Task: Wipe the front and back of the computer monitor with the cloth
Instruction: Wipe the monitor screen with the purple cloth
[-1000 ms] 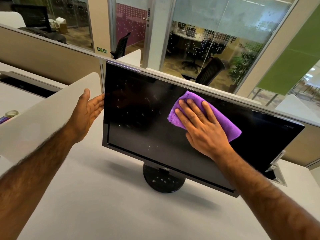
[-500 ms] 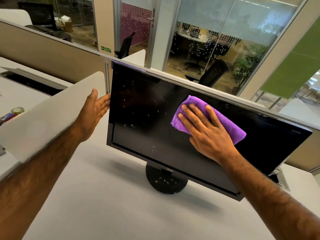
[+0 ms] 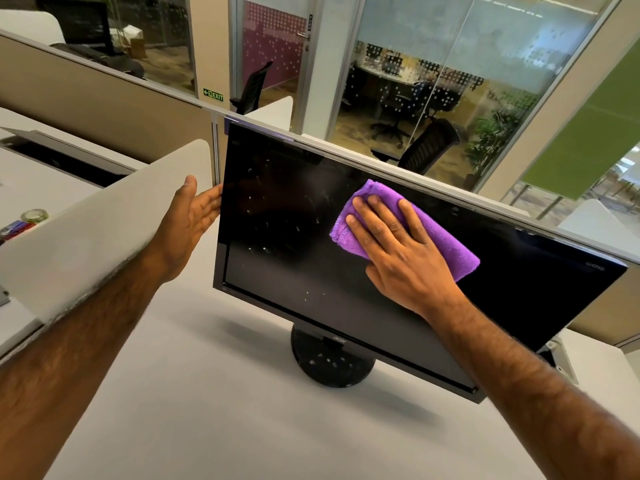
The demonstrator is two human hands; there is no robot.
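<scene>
Head view: monitor (image 3: pixel 294 244) facing camera, widthwise

Right hand (image 3: pixel 398 251): palm flat, fingers spread and extended, forearm reaching forward from lower right. Left hand (image 3: pixel 188 223): open, fingers straight, thumb raised, forearm extended from lower left.

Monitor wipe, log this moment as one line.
stage: front wipe | right hand: flat on purple cloth, mid-screen | left hand: bracing monitor left edge | specks: left half | back: not visible

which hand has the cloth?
The right hand, pressed flat on the purple cloth against the screen; the left hand only braces the monitor edge.
</scene>
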